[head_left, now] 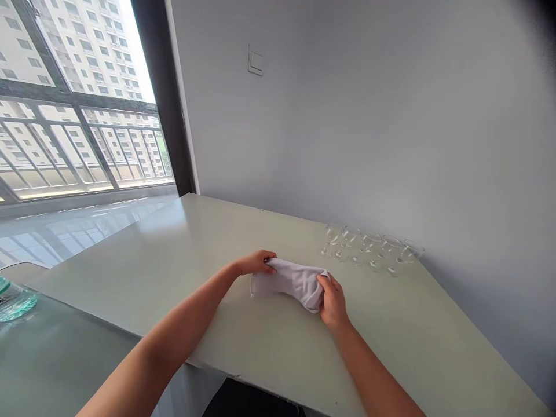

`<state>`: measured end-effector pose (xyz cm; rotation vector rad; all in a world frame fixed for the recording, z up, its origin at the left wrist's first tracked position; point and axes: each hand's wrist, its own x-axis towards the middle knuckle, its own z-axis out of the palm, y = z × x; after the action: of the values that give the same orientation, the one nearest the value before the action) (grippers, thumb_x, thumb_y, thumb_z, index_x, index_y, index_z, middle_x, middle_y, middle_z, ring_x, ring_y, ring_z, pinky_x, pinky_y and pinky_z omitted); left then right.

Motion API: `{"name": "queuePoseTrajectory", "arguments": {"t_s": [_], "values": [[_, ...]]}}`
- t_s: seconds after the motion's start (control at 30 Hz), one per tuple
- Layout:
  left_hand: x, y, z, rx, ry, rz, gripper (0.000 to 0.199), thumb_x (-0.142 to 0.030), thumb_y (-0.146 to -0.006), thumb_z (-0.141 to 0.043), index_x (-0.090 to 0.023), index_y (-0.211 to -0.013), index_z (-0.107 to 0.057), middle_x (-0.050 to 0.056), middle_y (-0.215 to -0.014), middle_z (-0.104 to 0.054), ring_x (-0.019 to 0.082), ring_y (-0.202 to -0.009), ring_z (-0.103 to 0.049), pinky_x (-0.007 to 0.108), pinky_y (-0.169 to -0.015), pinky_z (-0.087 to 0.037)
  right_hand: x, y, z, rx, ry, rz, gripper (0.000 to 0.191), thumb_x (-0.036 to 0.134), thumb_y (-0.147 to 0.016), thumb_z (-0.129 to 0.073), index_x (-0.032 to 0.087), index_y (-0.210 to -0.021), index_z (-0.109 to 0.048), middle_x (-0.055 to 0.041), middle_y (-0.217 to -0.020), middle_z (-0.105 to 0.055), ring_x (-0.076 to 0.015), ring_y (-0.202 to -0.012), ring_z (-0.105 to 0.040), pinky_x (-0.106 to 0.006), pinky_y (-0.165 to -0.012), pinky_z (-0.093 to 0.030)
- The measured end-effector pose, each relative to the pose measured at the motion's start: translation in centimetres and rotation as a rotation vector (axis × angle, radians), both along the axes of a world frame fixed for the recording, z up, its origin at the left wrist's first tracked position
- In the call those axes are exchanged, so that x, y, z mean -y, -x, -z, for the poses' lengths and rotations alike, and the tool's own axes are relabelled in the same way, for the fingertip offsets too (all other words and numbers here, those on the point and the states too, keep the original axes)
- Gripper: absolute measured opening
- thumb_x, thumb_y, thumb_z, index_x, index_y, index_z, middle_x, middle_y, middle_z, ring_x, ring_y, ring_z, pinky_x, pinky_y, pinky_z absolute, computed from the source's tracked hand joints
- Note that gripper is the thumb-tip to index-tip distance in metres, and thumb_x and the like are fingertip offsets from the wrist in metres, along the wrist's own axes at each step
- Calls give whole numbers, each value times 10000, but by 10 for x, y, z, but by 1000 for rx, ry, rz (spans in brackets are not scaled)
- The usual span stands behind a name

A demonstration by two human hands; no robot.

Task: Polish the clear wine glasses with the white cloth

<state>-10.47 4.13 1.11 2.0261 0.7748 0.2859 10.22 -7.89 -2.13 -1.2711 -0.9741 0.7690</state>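
A pale, whitish cloth (289, 279) stretches between my two hands above the table (208, 231). My left hand (257, 263) pinches its upper left edge, thumb and fingers closed on the fabric. At the other end, my right hand (333, 298) grips the bunched side, with the thumb on top. The cloth is folded and wrinkled towards the right, and its lower left corner hangs down. Whether anything lies inside its folds cannot be seen. Beyond my right hand, several clear stemmed glasses (371, 243) stand in a row near the wall.
A grey wall (369, 116) with a light switch (256, 61) borders the table at the back and right. Large windows (87, 104) are on the left. At the left edge, a greenish clear glass vessel (15, 301) stands on a lower glassy surface (65, 365).
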Motion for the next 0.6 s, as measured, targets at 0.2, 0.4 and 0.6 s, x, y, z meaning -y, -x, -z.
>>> {"name": "queuePoseTrajectory", "arguments": {"t_s": [0.2,0.4,0.6], "values": [[8,-24,-11,198,-639,-401,232,-122,-679,-496,-197,-894,-539,52,-998,-531,189,-927,-470,316,-800,-392,26,-8,-15,729,-503,84,90,256,-784,-499,185,-829,-534,-27,-739,-558,-145,-654,-506,-270,-597,-411],[-6,-7,-19,-133,-785,-423,609,-29,-648,-502,-252,-1210,-430,75,-1378,-273,279,-1267,-215,473,-1033,-152,40,23,-29,1204,-582,-461,472,528,-798,-445,174,-1101,-519,-121,-995,-587,-243,-957,-505,-401,-803,-401],[42,-5,5,13,-582,-354,470,-104,-763,-389,-240,-1207,-461,38,-1238,-479,190,-1120,-456,314,-983,-330,41,22,-25,1147,-467,-507,224,318,-865,-423,169,-910,-585,-61,-757,-594,-168,-707,-521,-298,-640,-396]]}}
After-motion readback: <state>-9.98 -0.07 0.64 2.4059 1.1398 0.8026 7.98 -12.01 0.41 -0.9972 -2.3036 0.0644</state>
